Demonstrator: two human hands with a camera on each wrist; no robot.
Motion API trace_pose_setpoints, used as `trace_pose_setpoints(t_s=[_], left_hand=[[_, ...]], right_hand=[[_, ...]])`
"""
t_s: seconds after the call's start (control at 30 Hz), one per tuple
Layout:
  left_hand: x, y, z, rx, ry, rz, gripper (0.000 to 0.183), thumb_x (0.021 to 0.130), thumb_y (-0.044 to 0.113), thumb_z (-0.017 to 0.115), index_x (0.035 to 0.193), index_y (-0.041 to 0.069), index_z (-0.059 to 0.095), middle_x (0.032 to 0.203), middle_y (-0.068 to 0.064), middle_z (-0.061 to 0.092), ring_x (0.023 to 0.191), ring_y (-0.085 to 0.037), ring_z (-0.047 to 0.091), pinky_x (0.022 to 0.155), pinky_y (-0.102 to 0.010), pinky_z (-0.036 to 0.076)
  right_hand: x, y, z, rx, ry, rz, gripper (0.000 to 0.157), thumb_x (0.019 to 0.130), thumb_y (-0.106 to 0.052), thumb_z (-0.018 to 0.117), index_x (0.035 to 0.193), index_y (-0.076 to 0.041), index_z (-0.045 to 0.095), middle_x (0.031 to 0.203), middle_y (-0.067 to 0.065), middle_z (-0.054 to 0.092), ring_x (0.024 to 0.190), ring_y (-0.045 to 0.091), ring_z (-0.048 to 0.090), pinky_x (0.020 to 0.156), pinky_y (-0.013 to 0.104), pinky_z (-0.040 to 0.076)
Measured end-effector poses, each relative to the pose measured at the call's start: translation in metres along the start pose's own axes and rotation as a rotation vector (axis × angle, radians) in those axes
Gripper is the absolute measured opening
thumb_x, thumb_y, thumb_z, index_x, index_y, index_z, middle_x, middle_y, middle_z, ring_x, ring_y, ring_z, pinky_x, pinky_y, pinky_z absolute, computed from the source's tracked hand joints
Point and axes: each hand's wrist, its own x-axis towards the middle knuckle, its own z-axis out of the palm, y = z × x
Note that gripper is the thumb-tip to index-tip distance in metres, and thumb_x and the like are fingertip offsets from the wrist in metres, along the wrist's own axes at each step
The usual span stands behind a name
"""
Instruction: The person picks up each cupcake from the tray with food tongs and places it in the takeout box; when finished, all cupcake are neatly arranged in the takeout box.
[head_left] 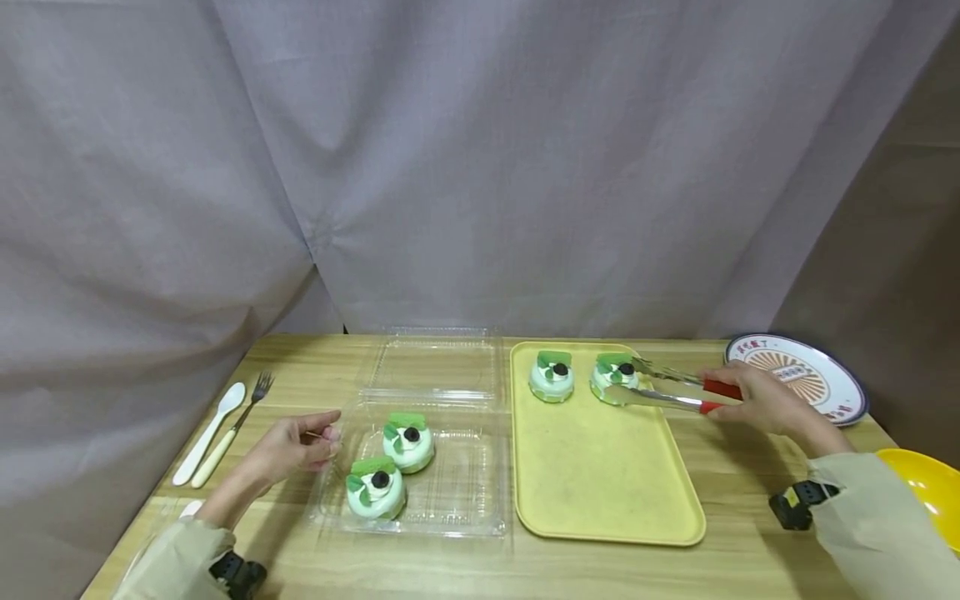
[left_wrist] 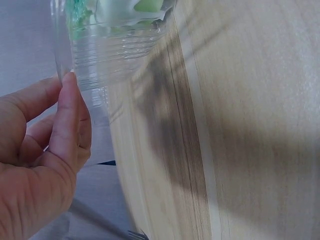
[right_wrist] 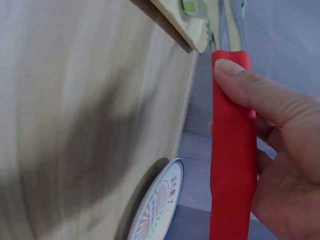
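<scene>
My right hand (head_left: 772,406) grips a pair of metal tongs (right_wrist: 231,145) by the red handles, with the thumb along one handle in the right wrist view. The spread tong arms lie either side of a round green-and-white cake (head_left: 604,385) at the back right of the yellow tray (head_left: 600,483). Beside it on the tray stands a second, similar cake (head_left: 551,387). On the left, my left hand (head_left: 288,450) pinches the side rim of a clear plastic container (left_wrist: 117,55) between thumb and fingers. Two more such cakes, one behind (head_left: 411,454) and one in front (head_left: 375,500), sit in its left part.
The container's clear lid (head_left: 438,362) lies folded back toward the curtain (head_left: 525,167). A white spoon (head_left: 210,433) and a fork (head_left: 232,429) lie at the table's left. At the right are a patterned plate (head_left: 802,375) and a yellow bowl (head_left: 926,492).
</scene>
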Motion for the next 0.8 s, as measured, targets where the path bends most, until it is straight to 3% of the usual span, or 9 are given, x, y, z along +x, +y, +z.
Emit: trace_pose_setpoints(t_s=[0.1, 0.23, 0.33, 0.5, 0.6, 0.8], left_hand=[[0.000, -0.001, 0.000, 0.002, 0.004, 0.002, 0.065, 0.092, 0.001, 0.061, 0.142, -0.020, 0.027, 0.114, -0.026, 0.058, 0.088, -0.008, 0.061, 0.076, -0.020, 0.061], [0.002, -0.001, 0.000, -0.006, 0.002, 0.003, 0.063, 0.092, 0.000, 0.061, 0.142, -0.020, 0.028, 0.114, -0.026, 0.058, 0.089, -0.011, 0.061, 0.077, -0.021, 0.061], [0.002, -0.002, -0.001, -0.015, 0.003, 0.000, 0.063, 0.091, -0.001, 0.060, 0.142, -0.020, 0.028, 0.114, -0.026, 0.058, 0.088, -0.009, 0.061, 0.077, -0.020, 0.061], [0.001, -0.001, -0.002, -0.017, 0.010, -0.001, 0.064, 0.091, 0.000, 0.061, 0.142, -0.020, 0.028, 0.113, -0.024, 0.059, 0.086, -0.006, 0.060, 0.075, -0.018, 0.060], [0.002, -0.001, -0.002, -0.013, 0.015, -0.005, 0.064, 0.091, 0.000, 0.062, 0.142, -0.019, 0.029, 0.113, -0.023, 0.060, 0.086, -0.006, 0.060, 0.076, -0.018, 0.061], [0.003, -0.001, 0.000, -0.022, 0.012, -0.007, 0.064, 0.091, -0.001, 0.062, 0.142, -0.020, 0.028, 0.109, -0.018, 0.062, 0.084, -0.004, 0.060, 0.075, -0.019, 0.061]], right_hand=[[-0.009, -0.005, 0.003, 0.011, 0.037, 0.013, 0.050, 0.067, -0.007, 0.085, 0.110, 0.010, 0.066, 0.092, 0.013, 0.065, 0.079, -0.002, 0.049, 0.062, 0.021, 0.044], [-0.024, -0.019, 0.002, 0.052, 0.052, 0.089, 0.051, 0.068, -0.006, 0.085, 0.111, 0.009, 0.065, 0.091, 0.015, 0.063, 0.076, -0.006, 0.043, 0.058, 0.018, 0.041], [-0.030, -0.038, 0.000, 0.095, 0.096, 0.068, 0.052, 0.066, -0.004, 0.086, 0.112, 0.008, 0.065, 0.093, 0.015, 0.063, 0.077, -0.008, 0.042, 0.058, 0.015, 0.039], [-0.018, -0.097, 0.001, 0.212, 0.105, -0.048, 0.054, 0.067, -0.004, 0.086, 0.117, 0.002, 0.065, 0.097, 0.005, 0.062, 0.084, -0.010, 0.045, 0.062, 0.013, 0.042], [-0.005, -0.139, 0.006, 0.256, 0.045, -0.115, 0.053, 0.070, -0.009, 0.085, 0.119, -0.002, 0.066, 0.096, -0.002, 0.061, 0.084, -0.006, 0.047, 0.063, 0.016, 0.044], [0.017, -0.204, 0.023, 0.269, -0.114, -0.141, 0.050, 0.073, -0.014, 0.084, 0.120, -0.009, 0.068, 0.094, -0.008, 0.057, 0.072, -0.002, 0.039, 0.056, 0.015, 0.036]])
